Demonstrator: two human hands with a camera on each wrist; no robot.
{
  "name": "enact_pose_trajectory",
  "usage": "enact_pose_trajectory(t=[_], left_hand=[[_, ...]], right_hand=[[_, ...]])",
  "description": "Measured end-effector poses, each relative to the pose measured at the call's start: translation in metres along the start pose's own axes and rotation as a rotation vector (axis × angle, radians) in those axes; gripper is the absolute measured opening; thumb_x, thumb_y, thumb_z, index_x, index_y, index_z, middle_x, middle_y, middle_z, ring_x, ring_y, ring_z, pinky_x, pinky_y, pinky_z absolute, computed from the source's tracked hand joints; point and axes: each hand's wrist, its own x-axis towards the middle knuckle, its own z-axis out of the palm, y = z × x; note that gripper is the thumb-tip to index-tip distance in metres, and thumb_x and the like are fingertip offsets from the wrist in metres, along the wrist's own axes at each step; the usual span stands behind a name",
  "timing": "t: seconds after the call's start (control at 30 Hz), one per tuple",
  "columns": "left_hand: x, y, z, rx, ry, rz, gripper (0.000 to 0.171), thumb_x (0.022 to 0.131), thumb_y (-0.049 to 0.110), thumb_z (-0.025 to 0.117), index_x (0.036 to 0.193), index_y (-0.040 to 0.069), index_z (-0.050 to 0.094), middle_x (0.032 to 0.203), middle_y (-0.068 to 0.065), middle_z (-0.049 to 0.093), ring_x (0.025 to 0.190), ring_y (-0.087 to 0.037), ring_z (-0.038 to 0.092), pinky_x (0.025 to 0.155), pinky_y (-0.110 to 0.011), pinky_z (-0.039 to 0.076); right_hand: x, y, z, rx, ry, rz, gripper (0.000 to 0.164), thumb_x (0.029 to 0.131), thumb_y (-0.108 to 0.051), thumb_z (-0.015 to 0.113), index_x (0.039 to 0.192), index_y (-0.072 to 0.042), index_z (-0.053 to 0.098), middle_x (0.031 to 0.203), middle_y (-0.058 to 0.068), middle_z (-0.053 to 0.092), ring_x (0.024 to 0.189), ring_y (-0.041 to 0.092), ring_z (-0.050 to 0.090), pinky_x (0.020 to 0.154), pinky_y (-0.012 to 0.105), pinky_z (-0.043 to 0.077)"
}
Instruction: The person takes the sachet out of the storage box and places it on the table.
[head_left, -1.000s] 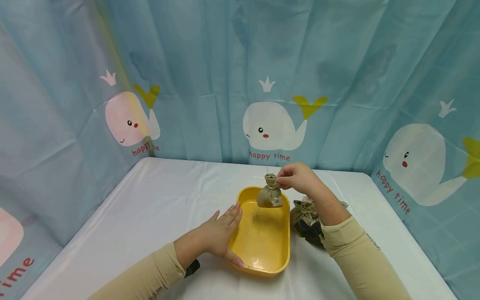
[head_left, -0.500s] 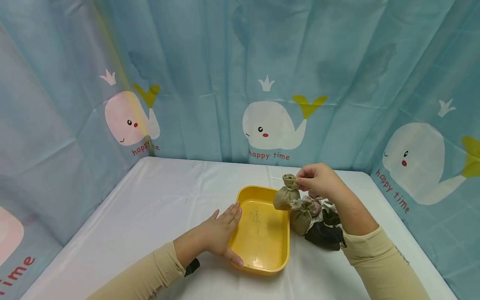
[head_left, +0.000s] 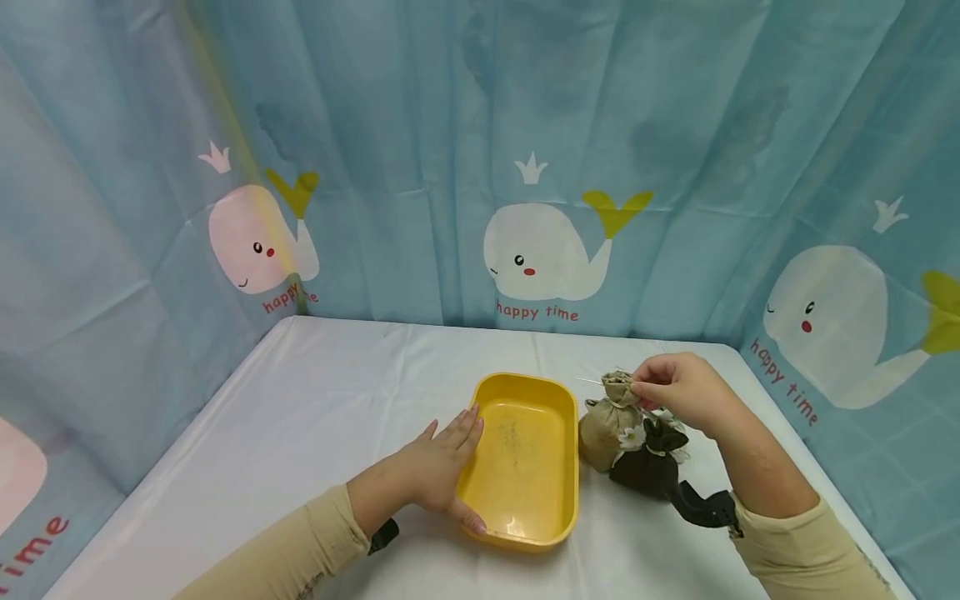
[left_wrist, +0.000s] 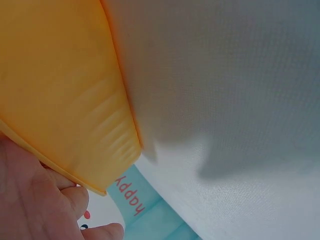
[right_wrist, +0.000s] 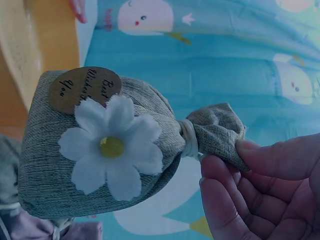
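My right hand (head_left: pixel 684 393) pinches the gathered top of a beige cloth sachet (head_left: pixel 611 423) between thumb and fingers. In the right wrist view the sachet (right_wrist: pixel 37 165) has a tied neck, a white flower (right_wrist: pixel 135 170) with a yellow centre, and a round brown tag (right_wrist: pixel 62 92) with writing. It hangs right of the yellow tray (head_left: pixel 517 487), overlapping other sachets behind it in the head view. My left hand (head_left: pixel 441 468) rests with fingers spread along the tray's left rim; its fingers lie against the tray wall (left_wrist: pixel 60 90) in the left wrist view.
A dark brown sachet (head_left: pixel 647 472) sits on the white-covered table (head_left: pixel 360 400) right of the tray, with more sachets partly hidden behind it. A blue curtain (head_left: pixel 420 167) with whale prints surrounds the table at the back and sides.
My right hand has carried the sachet from over the tray to the right and lower, to the group of sachets. The left hand and the tray stay in place.
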Motion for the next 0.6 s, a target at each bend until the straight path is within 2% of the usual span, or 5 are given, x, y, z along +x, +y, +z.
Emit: enact_pose_trajectory(t=[0.27,0.47,0.6], left_hand=[[0.000,-0.001,0.001,0.001,0.000,-0.001,0.138,0.046,0.094,0.035,0.147,0.006,0.003,0.152,-0.012,-0.009,0.140,-0.024,0.000,0.106,-0.054,0.017],[-0.001,-0.001,0.000,-0.008,-0.001,0.002,0.138,0.046,0.094,0.035,0.147,0.006,0.003,0.152,-0.013,-0.008,0.140,-0.024,0.000,0.106,-0.054,0.016],[-0.001,-0.001,0.001,-0.017,-0.005,0.002,0.138,0.047,0.094,0.037,0.147,0.006,0.003,0.152,-0.012,-0.008,0.140,-0.024,0.000,0.107,-0.054,0.016]], right_hand=[[-0.012,0.015,0.001,-0.011,-0.024,0.014,0.012,0.088,-0.010,0.059,0.082,-0.002,0.065,0.073,0.005,0.064,0.070,0.018,0.061,0.065,0.033,0.052],[-0.022,0.024,0.008,0.046,-0.049,0.043,0.010,0.087,-0.008,0.060,0.082,0.000,0.064,0.074,0.005,0.062,0.070,0.018,0.061,0.064,0.029,0.053],[-0.027,0.030,0.015,0.081,-0.068,0.050,0.010,0.087,-0.007,0.060,0.081,0.001,0.063,0.072,0.006,0.061,0.069,0.020,0.060,0.063,0.030,0.052]])
